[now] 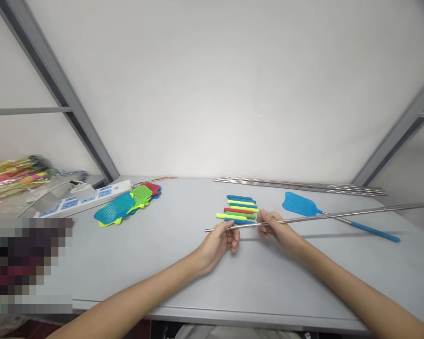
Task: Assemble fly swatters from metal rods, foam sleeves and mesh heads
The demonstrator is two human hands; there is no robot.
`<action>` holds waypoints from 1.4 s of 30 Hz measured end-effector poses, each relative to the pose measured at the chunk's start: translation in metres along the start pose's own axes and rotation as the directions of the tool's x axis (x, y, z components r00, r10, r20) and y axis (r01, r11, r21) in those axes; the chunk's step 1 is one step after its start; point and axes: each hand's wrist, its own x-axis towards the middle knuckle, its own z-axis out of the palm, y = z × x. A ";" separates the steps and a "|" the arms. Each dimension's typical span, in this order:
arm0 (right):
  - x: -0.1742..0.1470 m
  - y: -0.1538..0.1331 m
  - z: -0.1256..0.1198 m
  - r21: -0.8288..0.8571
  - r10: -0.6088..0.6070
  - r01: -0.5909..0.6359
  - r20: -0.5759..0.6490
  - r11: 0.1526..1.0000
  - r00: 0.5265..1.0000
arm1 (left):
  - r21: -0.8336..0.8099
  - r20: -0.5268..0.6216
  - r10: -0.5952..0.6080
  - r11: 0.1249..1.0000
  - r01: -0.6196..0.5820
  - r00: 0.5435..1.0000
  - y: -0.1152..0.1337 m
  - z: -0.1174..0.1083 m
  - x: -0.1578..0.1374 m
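Observation:
A long thin metal rod (325, 217) runs from the middle of the table out past the right edge of the view. Near its left end my left hand (219, 242) pinches it between thumb and fingers. My right hand (273, 228) is closed on the same rod a little farther right. Just behind the hands lies a group of coloured plastic handles (240, 209), blue, yellow, red and green, side by side. To the right, behind and partly under the rod, rests a blue fly swatter (300, 203) with a metal shaft and a blue handle.
Several metal rods (300, 185) lie along the back of the table. On the left are stacked swatter heads (118, 210) in blue, green and red, beside a white power strip (92, 200). Bagged colourful items (17, 176) sit at the far left. Grey frame posts flank the table (144, 287).

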 end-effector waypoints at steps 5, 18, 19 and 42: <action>0.002 -0.002 -0.009 0.074 -0.021 0.025 -0.056 0.997 0.998 | 0.006 -0.031 0.028 1.000 -0.027 0.999 0.002 -0.002 0.000; -0.008 -0.001 -0.001 -0.125 0.141 -0.104 0.345 0.987 0.928 | 0.429 0.154 0.128 0.885 -0.183 0.980 -0.002 -0.006 -0.012; -0.009 -0.001 0.000 -0.108 0.138 -0.105 0.362 0.989 0.922 | 0.448 0.166 0.133 0.873 -0.195 0.977 -0.002 -0.006 -0.013; -0.020 0.002 0.016 -0.138 0.049 0.017 0.464 0.990 0.884 | 0.176 0.257 -0.053 0.984 0.007 0.965 -0.006 -0.013 -0.013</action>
